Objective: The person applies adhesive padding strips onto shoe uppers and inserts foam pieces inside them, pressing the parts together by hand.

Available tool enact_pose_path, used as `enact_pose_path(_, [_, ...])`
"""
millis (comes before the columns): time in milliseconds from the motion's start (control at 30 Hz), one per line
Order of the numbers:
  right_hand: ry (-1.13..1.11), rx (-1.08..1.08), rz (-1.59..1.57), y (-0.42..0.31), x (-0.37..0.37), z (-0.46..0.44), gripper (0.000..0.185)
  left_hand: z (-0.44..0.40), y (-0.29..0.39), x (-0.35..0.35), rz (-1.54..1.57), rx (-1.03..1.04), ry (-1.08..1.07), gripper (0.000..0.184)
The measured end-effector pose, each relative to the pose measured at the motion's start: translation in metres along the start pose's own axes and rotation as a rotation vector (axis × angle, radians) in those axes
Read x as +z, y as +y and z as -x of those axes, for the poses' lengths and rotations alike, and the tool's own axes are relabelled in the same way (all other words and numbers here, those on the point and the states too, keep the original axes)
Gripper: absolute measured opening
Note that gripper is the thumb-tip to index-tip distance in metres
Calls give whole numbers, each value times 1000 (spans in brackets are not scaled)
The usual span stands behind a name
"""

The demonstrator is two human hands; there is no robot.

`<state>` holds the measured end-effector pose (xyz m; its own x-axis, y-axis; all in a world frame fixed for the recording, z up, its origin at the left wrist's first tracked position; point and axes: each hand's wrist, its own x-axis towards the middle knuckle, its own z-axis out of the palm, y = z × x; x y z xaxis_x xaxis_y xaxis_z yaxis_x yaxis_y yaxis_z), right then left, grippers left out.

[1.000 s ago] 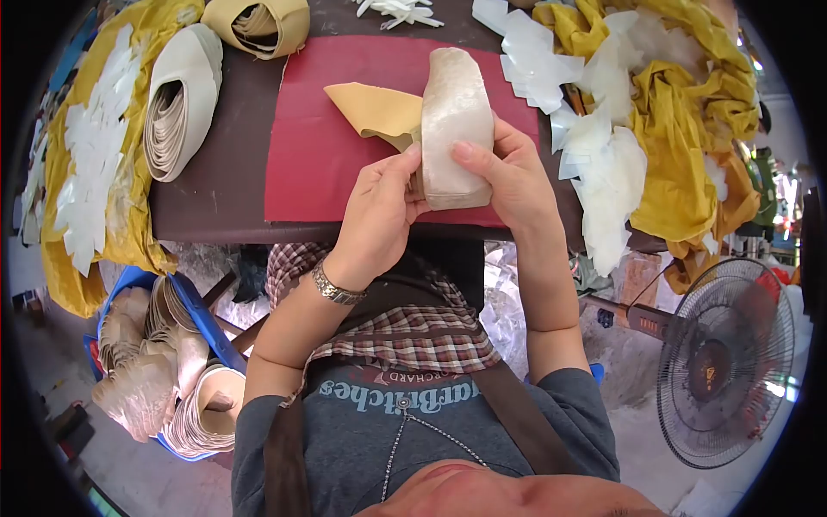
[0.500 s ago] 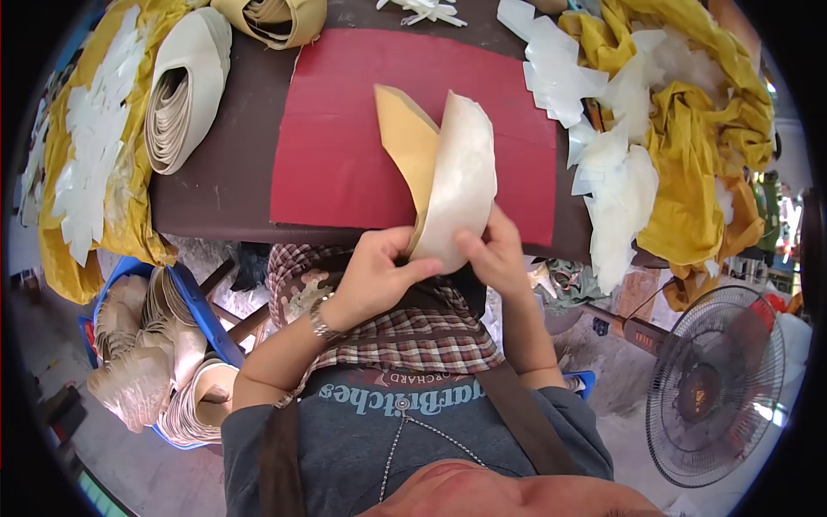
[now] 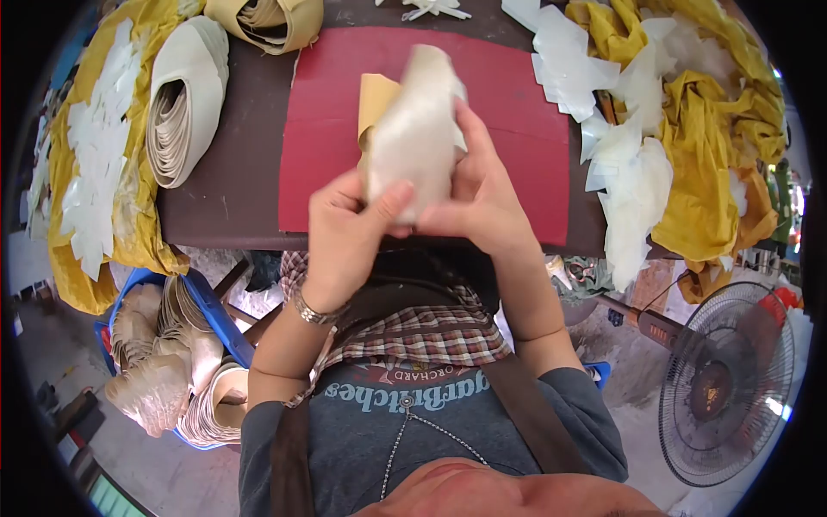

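Observation:
Over the red board, both hands grip a curved shoe-upper piece point(image 3: 409, 129), blurred by motion. Its cream face is towards me, and a tan part point(image 3: 376, 96) shows behind it on the left. My left hand point(image 3: 349, 211), with a metal watch at the wrist, closes on the lower left edge, thumb in front. Along the right side, my right hand point(image 3: 474, 185) is wrapped round the piece, fingers reaching up its edge and thumb near the bottom. Some fingertips are hidden behind it. The red board point(image 3: 517, 164) lies beneath on the dark table point(image 3: 233, 172).
Nested cream uppers point(image 3: 191, 99) and a tan bundle point(image 3: 297, 21) sit at the back left. White sheet pieces point(image 3: 99, 146) lie on yellow plastic; more yellow plastic point(image 3: 698, 164) is at right. A blue crate point(image 3: 211, 310) of uppers stands lower left, a fan point(image 3: 724, 388) lower right.
The shoe-upper piece has turned and moved up and left, so less of its tan part shows. My right hand has moved further up its right side, and my left hand has shifted left and up.

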<state>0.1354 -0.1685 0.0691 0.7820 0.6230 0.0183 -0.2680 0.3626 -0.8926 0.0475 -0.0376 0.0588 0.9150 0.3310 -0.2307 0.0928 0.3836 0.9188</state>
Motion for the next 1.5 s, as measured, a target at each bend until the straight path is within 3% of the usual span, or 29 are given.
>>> enact_pose_path(100, [-163, -51, 370, -3, -9, -7, 101, -7, 8, -2, 303, -3, -82, 31])
enact_pose_path(200, [-269, -57, 598, -26, -17, -4, 93, -9, 2, -11, 271, -24, -230, 35])
enact_pose_path(300, [-514, -16, 704, -61, -26, -6, 80, -10, 13, -31, -14, 33, -420, 40])
enact_pose_path(367, [-657, -398, 688, -52, -29, -11, 68, -15, 23, -38, -254, 19, -554, 31])
enact_pose_path(433, [-695, -385, 989, -49, -41, -22, 60, -30, 24, -40, -514, -1, -615, 24])
enact_pose_path(467, [-538, -143, 890, -45, -44, -27, 53, -53, 6, -43, -470, 208, -755, 22])
enact_pose_path(533, [-141, -143, 811, -4, -82, -36, 42, -65, -7, -47, -644, 199, -733, 30])
enact_pose_path(567, [-98, -95, 817, 1, -91, -34, 39, -60, -7, -43, -713, 163, -706, 34])
enact_pose_path(633, [-19, -2, 825, 3, -102, -31, 33, -59, -10, -39, -918, 367, -730, 42])
enact_pose_path(700, [-216, -162, 1091, 8, -102, -37, 27, -67, -9, -38, -1084, 558, -831, 48])
enact_pose_path(733, [-230, -92, 1114, 10, -97, -40, 25, -69, -8, -32, -1084, 552, -838, 47])
enact_pose_path(833, [-295, -223, 1321, 16, -79, -56, 24, -79, -15, -39, -1241, 643, -871, 44])
enact_pose_path(967, [-318, -13, 1246, 3, -74, -96, 27, -79, -20, -39, -1396, 702, -863, 49])
enact_pose_path(1100, [-411, 132, 1136, 0, -86, -115, 28, -74, -18, -36, -1488, 632, -853, 52])
enact_pose_path(1367, [-371, -34, 1050, 25, -105, -117, 28, -74, -18, -32, -1428, 675, -822, 57])
enact_pose_path(1500, [-386, -59, 1156, 20, -92, -114, 27, -79, -3, -23, -1515, 555, -863, 56])
